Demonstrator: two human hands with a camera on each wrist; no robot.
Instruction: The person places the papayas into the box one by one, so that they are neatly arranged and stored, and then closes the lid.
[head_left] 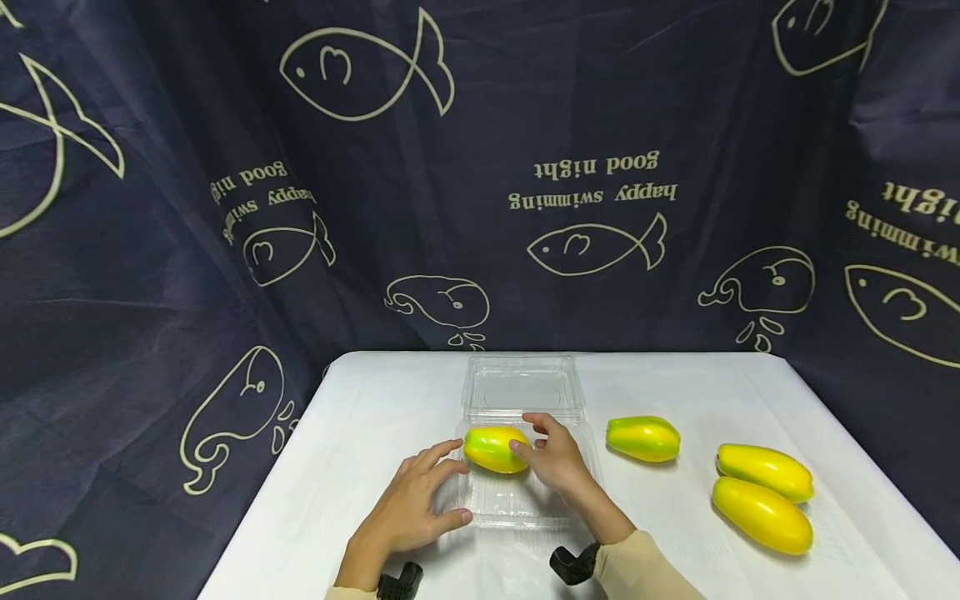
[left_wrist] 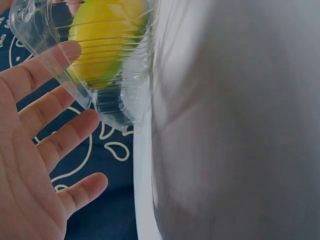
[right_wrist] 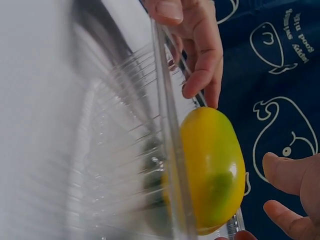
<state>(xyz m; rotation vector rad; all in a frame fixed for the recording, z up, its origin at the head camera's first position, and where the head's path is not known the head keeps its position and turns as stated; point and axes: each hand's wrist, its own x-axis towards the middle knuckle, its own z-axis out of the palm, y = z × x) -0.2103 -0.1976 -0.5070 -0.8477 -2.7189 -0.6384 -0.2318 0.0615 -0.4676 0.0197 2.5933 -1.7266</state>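
Observation:
A yellow-green papaya lies crosswise in the base of a clear plastic clamshell box, toward its hinge side. The box's lid is folded back, away from me. My left hand is at the box's left side, fingers spread and fingertips close to the wall; in the left wrist view the papaya shows through the ribbed plastic. Over the right end of the fruit is my right hand, its thumb overlapping the papaya in the head view. The right wrist view shows its fingers loosely extended beside the papaya.
Right of the box lies another yellow-green papaya. Farther right, two yellower papayas lie side by side. A white cloth covers the table, and a dark curtain with fish prints hangs behind and at the sides.

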